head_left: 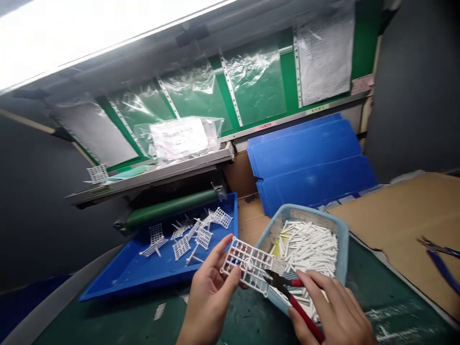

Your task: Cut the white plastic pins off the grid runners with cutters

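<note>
My left hand (210,292) pinches a white plastic moulded grid frame (247,263) by its left edge, holding it up above the green mat. My right hand (336,311) grips red-handled cutting pliers (287,287), whose dark jaws touch the frame's lower right corner. Just behind the frame sits a light blue basket (339,230) filled with several small white plastic pieces (309,247).
A blue tray (143,273) at the left holds several more white grid frames (190,235). Stacked blue corrugated sheets (309,163) lean at the back. Brown cardboard (406,225) lies on the right with blue-handled pliers (443,261) on it. A shelf with a plastic bag (179,139) runs above.
</note>
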Available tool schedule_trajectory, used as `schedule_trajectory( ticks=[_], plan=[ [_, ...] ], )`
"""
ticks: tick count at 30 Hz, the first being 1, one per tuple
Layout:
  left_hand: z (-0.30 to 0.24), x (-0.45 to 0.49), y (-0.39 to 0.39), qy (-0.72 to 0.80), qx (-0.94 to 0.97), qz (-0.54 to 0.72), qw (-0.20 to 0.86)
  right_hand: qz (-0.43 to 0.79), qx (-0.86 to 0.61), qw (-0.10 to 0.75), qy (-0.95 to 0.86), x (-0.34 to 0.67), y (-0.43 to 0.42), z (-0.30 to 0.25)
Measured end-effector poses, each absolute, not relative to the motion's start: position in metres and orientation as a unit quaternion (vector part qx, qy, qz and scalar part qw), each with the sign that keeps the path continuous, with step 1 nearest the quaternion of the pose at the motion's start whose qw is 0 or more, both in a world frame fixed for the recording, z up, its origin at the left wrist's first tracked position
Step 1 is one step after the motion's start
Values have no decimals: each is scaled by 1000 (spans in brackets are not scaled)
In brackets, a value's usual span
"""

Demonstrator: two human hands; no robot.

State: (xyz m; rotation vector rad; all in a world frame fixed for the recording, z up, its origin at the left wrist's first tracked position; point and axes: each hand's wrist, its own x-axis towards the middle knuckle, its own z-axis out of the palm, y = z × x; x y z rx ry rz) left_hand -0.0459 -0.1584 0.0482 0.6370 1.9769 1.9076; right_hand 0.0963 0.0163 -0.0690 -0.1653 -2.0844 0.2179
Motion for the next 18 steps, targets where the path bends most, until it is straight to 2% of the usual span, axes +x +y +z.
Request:
schedule_trajectory(
  ticks=[4,12,15,18],
  plan=[
    [35,-26,-129,661,214,685,219,83,-96,479,-869,104,24,-64],
    [33,-12,-121,672,230,665,231,83,-59,445,-890,121,37,-53],
    [21,-7,-114,605,217,734,220,109,-73,463,-876,121,30,-58],
    [6,4,-98,468,163,839,224,127,-93,483,-861,117,15,-68]
  ],
)
